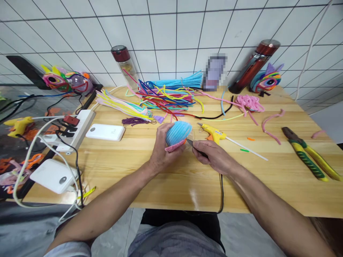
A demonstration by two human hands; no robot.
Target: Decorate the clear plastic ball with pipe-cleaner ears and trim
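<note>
My left hand [164, 146] is wrapped round a rounded ball [178, 132] covered with light-blue pipe cleaner, with a pink strip along its lower edge and a bit of orange at the right. Part of the ball looks clear. A slim dark pointed tool [190, 142] is gripped in my right hand [210, 153], its tip at the ball's right side; its exact kind is hard to make out. Just beyond that hand lies a yellow hot glue gun [214, 132] with a white glue stick [246, 149] in its back.
Pipe cleaners [168, 96] are heaped at the back, near a glass bottle [124, 64] and a red flask [253, 67]. Pliers [305, 153] lie right. Leftward are a white power bank [105, 132], a power strip [80, 130] with cables and another glue gun [20, 126].
</note>
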